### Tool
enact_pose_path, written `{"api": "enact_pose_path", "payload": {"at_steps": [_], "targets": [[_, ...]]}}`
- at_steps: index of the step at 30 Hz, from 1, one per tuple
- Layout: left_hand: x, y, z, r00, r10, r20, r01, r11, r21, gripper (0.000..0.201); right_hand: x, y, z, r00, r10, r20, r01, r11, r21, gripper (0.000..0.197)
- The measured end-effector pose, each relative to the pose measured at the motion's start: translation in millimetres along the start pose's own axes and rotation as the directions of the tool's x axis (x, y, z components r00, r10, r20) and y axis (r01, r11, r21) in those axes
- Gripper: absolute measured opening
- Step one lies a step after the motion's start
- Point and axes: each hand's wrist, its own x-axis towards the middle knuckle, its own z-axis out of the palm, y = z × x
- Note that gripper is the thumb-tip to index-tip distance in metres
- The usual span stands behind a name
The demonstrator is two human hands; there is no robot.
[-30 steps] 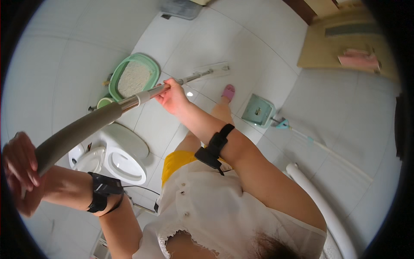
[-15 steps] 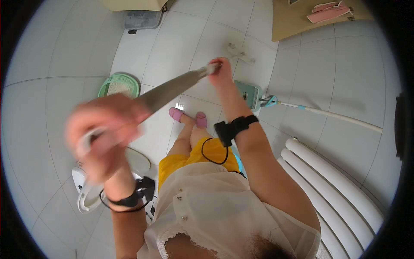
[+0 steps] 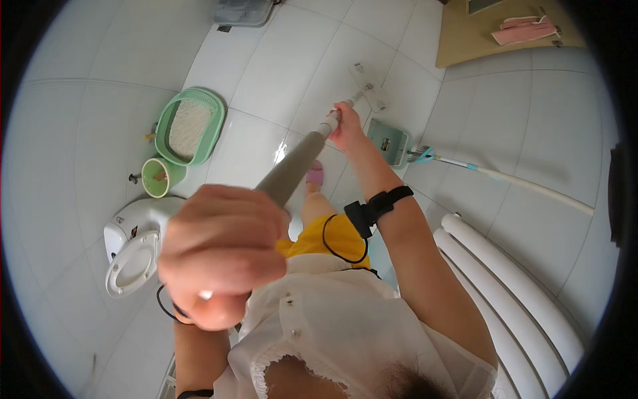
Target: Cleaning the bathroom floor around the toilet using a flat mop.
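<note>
A long grey mop handle runs from close under the camera down to a flat mop head on the white tiled floor. My left hand is closed around the handle's top end, large and near the lens. Farther down, my right hand grips the same handle where it narrows to a metal rod. Both forearms wear black wrist straps. My foot in a pink slipper stands just below the right hand.
A white toilet with its seat down stands at the left. Beside it are a green basin and a small green bucket. A grey-green dustpan and a white-handled brush lie at the right, near white pipes.
The mop head has swung from the left toward the far centre of the floor. My left hand came up from the lower left to close under the camera, and the view has turned.
</note>
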Motion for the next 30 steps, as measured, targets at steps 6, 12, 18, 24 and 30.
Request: {"api": "enact_pose_path", "payload": {"at_steps": [6,12,18,24,30], "targets": [[-38.6,78.7,-41.4,0.981,0.009,0.195,-0.028,0.995,0.1,0.014,-42.9,85.2,49.3,0.975,0.205,0.084,-0.185,0.963,-0.197,0.02],[-117.5,145.8,-89.3,0.997,-0.001,0.082,-0.012,0.988,0.157,0.009,-84.0,193.6,87.2,0.938,0.31,0.155,-0.224,0.883,-0.412,0.017],[-193.8,230.4,-122.5,0.967,-0.042,-0.251,0.123,0.94,0.318,0.014,-134.7,310.7,117.6,0.842,0.478,0.249,-0.316,0.811,-0.492,0.018],[-233.6,298.2,-147.6,0.791,0.055,-0.609,0.171,0.937,0.306,0.021,-210.8,397.6,120.1,0.738,0.631,0.242,-0.45,0.726,-0.52,0.016],[-271.7,345.9,-169.6,0.715,0.341,-0.611,0.059,0.841,0.538,0.027,-246.4,443.5,142.8,0.656,0.712,0.253,-0.512,0.665,-0.543,0.013]]}}
